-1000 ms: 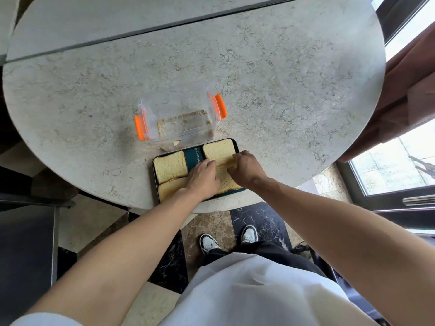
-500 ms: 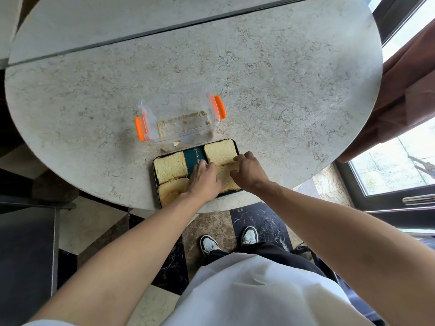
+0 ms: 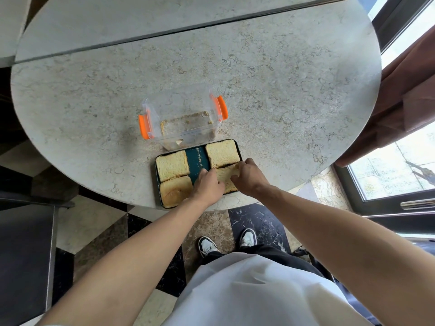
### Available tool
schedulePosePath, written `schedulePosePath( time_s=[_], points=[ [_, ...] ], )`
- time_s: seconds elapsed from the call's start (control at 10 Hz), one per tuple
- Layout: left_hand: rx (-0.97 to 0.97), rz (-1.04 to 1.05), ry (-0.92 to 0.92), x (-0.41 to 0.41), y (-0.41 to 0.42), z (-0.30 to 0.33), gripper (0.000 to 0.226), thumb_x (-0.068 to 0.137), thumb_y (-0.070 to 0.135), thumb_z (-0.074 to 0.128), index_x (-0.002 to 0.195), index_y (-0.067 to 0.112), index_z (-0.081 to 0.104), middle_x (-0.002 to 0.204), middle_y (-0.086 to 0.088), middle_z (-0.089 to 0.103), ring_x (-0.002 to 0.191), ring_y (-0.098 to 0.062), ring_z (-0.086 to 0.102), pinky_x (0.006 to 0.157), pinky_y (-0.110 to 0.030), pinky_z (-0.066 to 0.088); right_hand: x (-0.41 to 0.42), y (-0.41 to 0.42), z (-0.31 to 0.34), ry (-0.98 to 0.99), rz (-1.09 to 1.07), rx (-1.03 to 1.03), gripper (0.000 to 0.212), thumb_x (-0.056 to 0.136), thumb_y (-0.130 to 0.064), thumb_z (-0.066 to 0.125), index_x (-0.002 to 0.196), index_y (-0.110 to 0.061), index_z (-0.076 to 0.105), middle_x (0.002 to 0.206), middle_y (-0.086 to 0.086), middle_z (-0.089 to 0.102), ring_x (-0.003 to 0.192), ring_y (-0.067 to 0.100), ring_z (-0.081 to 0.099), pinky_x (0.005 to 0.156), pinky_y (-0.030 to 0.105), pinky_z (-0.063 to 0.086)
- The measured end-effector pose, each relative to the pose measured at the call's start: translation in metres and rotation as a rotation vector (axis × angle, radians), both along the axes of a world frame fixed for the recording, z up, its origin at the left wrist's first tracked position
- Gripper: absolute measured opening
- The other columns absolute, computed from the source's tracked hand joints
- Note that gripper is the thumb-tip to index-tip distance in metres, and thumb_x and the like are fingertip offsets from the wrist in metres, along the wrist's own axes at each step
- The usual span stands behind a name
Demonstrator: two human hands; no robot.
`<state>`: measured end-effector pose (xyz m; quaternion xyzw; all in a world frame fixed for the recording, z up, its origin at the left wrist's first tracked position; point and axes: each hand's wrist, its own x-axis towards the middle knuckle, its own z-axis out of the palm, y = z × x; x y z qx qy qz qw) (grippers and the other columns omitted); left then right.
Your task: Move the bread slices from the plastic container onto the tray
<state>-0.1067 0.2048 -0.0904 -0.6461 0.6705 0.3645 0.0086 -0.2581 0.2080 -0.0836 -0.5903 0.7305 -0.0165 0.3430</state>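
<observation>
Both bare forearms reach forward and converge; the left hand [image 3: 208, 184] and right hand [image 3: 249, 176] lie palm-down, fingers curled, nearly touching

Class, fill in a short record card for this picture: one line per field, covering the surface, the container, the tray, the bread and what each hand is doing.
surface: round stone table
container: clear plastic container with orange clips, no slices inside, only crumbs
tray: dark teal tray, at the table's near edge, just in front of the container
bread: four slices on the tray, two on each side, bare strip between
left hand: fingers on the near right slice
right hand: fingers on the same slice
</observation>
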Motion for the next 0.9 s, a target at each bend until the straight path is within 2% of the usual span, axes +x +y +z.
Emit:
schedulePosePath(
  time_s=[0.2, 0.4, 0.5, 0.6, 0.7, 0.9],
  points=[
    [0.003, 0.057, 0.048, -0.006, -0.003, 0.003, 0.035, 0.092, 0.024, 0.057, 0.123, 0.008, 0.060, 0.130, -0.018, 0.056, 0.111, -0.032, 0.054, 0.088, -0.034, 0.041, -0.001, 0.000, 0.002, 0.022, 0.008, 0.002, 0.035, 0.092, -0.020, 0.052, 0.121, -0.002, 0.061, 0.127, 0.017, 0.047, 0.106, 0.035, 0.059, 0.091, 0.040, 0.052],
    [0.013, 0.107, 0.068, -0.008, -0.002, 0.007, 0.052, 0.091, 0.026, 0.059, 0.138, 0.004, 0.053, 0.134, -0.015, 0.059, 0.122, -0.031, 0.054, 0.100, -0.038, 0.046, -0.001, 0.001, 0.005, 0.034, -0.003, -0.007, 0.036, 0.092, -0.021, 0.053, 0.122, -0.002, 0.061, 0.128, 0.017, 0.047, 0.113, 0.035, 0.054, 0.094, 0.041, 0.050],
    [0.012, 0.126, 0.077, -0.009, -0.003, 0.007, 0.037, 0.090, 0.024, 0.059, 0.122, 0.007, 0.062, 0.119, -0.012, 0.062, 0.111, -0.029, 0.058, 0.092, -0.035, 0.048, -0.002, 0.002, 0.005, 0.054, 0.009, -0.010, 0.035, 0.091, -0.020, 0.053, 0.119, -0.001, 0.061, 0.128, 0.018, 0.047, 0.114, 0.036, 0.052, 0.095, 0.041, 0.050],
    [0.022, 0.143, 0.084, -0.009, -0.003, 0.008, 0.036, 0.089, 0.025, 0.059, 0.120, 0.008, 0.062, 0.119, -0.011, 0.063, 0.110, -0.028, 0.058, 0.091, -0.035, 0.047, -0.003, 0.004, 0.005, 0.071, 0.018, -0.010, 0.033, 0.090, -0.019, 0.053, 0.117, 0.000, 0.061, 0.128, 0.018, 0.047, 0.115, 0.036, 0.051, 0.095, 0.041, 0.049],
    [0.074, 0.150, 0.096, -0.008, -0.002, 0.011, 0.054, 0.089, 0.028, 0.060, 0.139, 0.008, 0.052, 0.139, -0.013, 0.056, 0.124, -0.029, 0.053, 0.101, -0.038, 0.046, -0.005, 0.004, 0.007, 0.089, 0.027, 0.005, 0.034, 0.090, -0.019, 0.053, 0.118, 0.000, 0.060, 0.129, 0.018, 0.046, 0.117, 0.036, 0.049, 0.095, 0.041, 0.049],
    [0.034, 0.150, 0.095, -0.004, -0.002, 0.017, 0.052, 0.091, 0.029, 0.060, 0.139, 0.012, 0.050, 0.136, -0.012, 0.054, 0.120, -0.028, 0.053, 0.099, -0.039, 0.046, -0.004, -0.001, 0.007, 0.154, 0.066, -0.022, 0.042, 0.090, -0.023, 0.055, 0.127, -0.003, 0.057, 0.132, 0.019, 0.046, 0.121, 0.036, 0.045, 0.096, 0.043, 0.046]
  ],
)
